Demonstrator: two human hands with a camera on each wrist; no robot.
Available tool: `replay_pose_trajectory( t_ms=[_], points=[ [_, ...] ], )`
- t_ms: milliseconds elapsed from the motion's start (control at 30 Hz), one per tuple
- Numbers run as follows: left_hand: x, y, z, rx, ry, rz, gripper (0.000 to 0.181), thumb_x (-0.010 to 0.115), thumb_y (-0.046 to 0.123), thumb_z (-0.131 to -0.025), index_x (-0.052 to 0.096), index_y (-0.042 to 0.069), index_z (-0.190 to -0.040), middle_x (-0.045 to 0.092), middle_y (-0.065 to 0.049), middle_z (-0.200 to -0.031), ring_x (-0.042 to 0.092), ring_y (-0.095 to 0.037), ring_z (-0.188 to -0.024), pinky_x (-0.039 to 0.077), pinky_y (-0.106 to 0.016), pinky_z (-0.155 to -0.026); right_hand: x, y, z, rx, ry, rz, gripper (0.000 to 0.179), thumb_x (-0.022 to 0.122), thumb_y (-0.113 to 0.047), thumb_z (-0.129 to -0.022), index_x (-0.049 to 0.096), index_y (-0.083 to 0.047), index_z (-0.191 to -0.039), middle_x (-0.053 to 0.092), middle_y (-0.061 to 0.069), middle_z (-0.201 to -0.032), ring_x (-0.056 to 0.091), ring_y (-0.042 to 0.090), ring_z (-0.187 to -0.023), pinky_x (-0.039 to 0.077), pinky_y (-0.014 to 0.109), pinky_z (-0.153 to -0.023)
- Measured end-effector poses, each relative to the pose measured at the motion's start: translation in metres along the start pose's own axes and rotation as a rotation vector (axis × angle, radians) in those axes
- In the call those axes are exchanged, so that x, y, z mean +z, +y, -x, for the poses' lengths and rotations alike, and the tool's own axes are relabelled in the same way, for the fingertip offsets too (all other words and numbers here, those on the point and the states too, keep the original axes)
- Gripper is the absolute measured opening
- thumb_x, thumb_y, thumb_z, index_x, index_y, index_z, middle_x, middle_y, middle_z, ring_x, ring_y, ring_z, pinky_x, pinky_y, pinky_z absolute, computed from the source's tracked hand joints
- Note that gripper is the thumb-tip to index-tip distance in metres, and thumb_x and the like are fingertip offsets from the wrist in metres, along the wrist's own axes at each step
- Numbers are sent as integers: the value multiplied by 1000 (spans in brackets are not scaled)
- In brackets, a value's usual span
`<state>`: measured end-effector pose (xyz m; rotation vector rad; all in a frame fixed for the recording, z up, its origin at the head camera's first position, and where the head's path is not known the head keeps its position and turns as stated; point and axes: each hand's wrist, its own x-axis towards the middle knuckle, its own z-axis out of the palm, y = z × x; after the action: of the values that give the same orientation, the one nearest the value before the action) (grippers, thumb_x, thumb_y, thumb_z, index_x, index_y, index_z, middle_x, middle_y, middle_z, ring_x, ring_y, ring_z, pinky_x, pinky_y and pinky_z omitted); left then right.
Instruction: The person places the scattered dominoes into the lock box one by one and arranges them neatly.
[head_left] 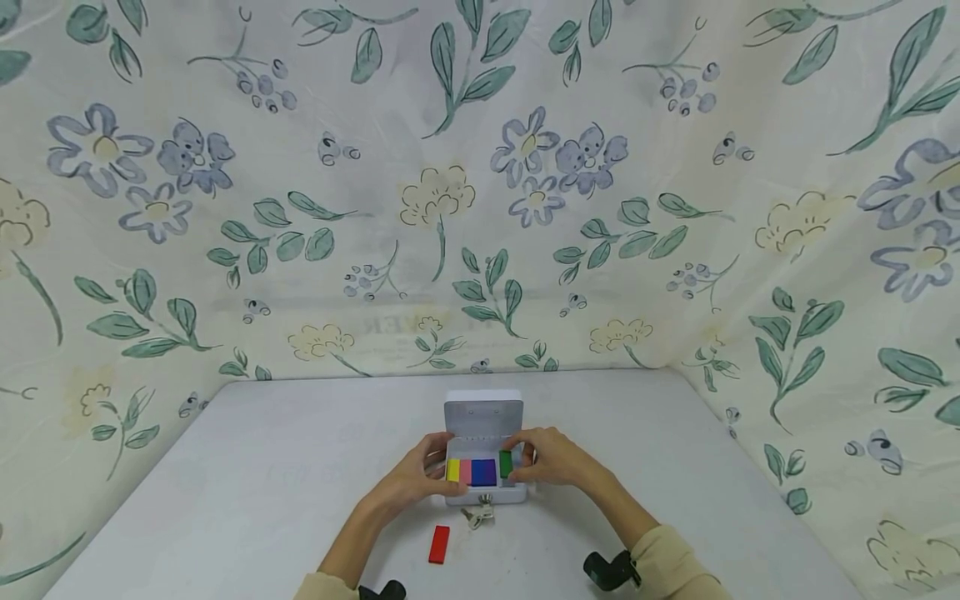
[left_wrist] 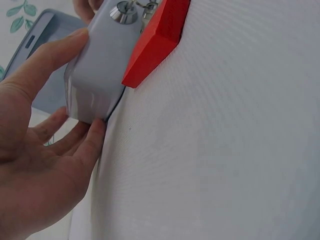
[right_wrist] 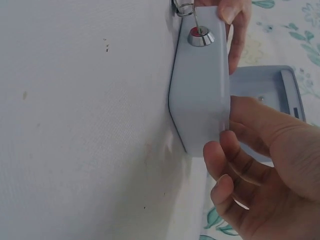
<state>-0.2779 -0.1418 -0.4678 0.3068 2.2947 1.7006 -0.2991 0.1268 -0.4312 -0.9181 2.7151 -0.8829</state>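
A small light-grey lockable cash box (head_left: 512,495) stands on the table with its lid (head_left: 483,415) raised. My left hand (head_left: 415,477) grips the box's left side, thumb over the front edge and fingers along the side wall, as the left wrist view shows. Inside, a yellow block (head_left: 453,470), a pink block (head_left: 466,472), a blue block (head_left: 477,472) and a purple block (head_left: 490,472) lie side by side. At the right end my right hand (head_left: 557,457) pinches a green block (head_left: 506,464), which stands slightly tilted. In the right wrist view the box wall hides this block.
A red block (head_left: 439,544) lies on the white table (head_left: 300,467) in front of the box. Keys (head_left: 477,517) hang from the lock (right_wrist: 201,36) on the box's front. Behind the table hangs a floral cloth (head_left: 480,208).
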Motion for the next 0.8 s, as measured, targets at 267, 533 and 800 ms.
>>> replay_pose_trajectory(
  t_ms=[267,533,800],
  points=[
    [-1,-2,0,15,-11,4,95,85,20,-74,31,12,-150,32,-18,-157,32,-44,-144,34,-54,-117,4,2,-4,28,7,19,40,80,-22,-82,68,-9,-117,54,-4,-68,47,6,-61,37,16,-52],
    [-1,-2,-1,21,-13,2,94,85,19,-74,30,12,-151,31,-18,-158,32,-44,-144,34,-54,-116,5,3,-6,44,5,21,39,80,-22,-81,69,-10,-116,50,-4,-65,44,6,-59,34,16,-50],
    [-1,-1,0,17,-14,2,94,85,19,-74,30,11,-151,32,-19,-157,32,-44,-144,34,-54,-117,7,1,-6,38,14,31,38,80,-19,-81,70,-9,-116,46,-5,-62,40,5,-57,31,16,-49]
  ],
)
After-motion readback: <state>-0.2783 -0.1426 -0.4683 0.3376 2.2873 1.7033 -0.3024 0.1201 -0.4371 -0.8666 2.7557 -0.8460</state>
